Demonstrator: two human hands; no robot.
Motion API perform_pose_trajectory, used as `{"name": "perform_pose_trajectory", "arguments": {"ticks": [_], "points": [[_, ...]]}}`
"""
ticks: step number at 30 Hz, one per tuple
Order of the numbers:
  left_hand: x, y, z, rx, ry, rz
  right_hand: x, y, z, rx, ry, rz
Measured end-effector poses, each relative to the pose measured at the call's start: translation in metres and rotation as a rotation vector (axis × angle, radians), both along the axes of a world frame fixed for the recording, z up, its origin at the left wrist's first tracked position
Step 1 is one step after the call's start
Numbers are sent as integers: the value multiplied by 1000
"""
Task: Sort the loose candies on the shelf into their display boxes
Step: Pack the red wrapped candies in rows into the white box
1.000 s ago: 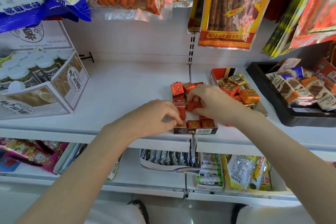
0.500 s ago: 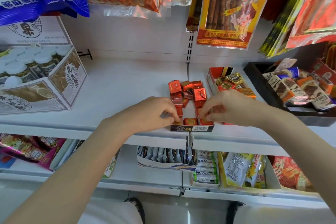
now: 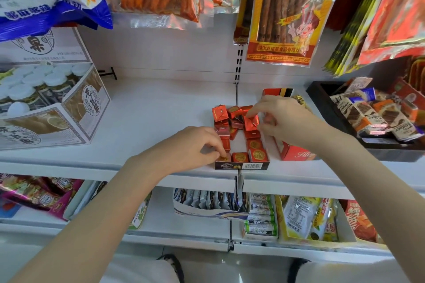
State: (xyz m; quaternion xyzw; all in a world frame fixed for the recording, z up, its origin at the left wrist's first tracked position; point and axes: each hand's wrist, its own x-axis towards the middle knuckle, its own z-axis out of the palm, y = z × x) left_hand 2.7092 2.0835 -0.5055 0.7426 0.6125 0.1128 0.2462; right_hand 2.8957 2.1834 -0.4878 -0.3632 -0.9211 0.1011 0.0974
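A dark display box with a barcode sits at the shelf's front edge, filled with several red foil-wrapped square candies. My left hand rests at the box's left front corner, fingertips curled onto the candy there. My right hand is over the box's right side and pinches one red candy between thumb and forefinger, tilted up above the others. A red display box lies just right, mostly hidden by my right hand.
A black tray of chocolate bars stands at the right. A large printed carton with white-capped jars is on the left. Snack bags hang above. The white shelf between carton and box is bare. A lower shelf holds more packets.
My right hand has moved from the box's front right corner back to its middle and now pinches a red candy. My left hand has stayed at the front left corner.
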Motion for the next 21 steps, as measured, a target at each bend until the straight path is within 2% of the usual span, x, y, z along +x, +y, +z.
{"name": "perform_pose_trajectory", "arguments": {"ticks": [5, 7, 11, 16, 19, 21], "points": [[-1, 0, 0, 10, 0, -8, -12, 6, -25, 93, -94, -18], [-1, 0, 0, 5, -9, -9, -14, 7, -25, 82, -70, -26], [-1, 0, -1, 23, 10, -15, -7, 8, -4, -38, 45, -8], [8, 6, -1, 219, -28, 69, 4, 0, 7, -214, 96, -24], [25, 13, -4, 216, -79, 50, 12, 2, 6, -255, 121, -46], [35, 17, -9, 179, -88, 28, 17, 0, 9, -357, 161, -44]]}}
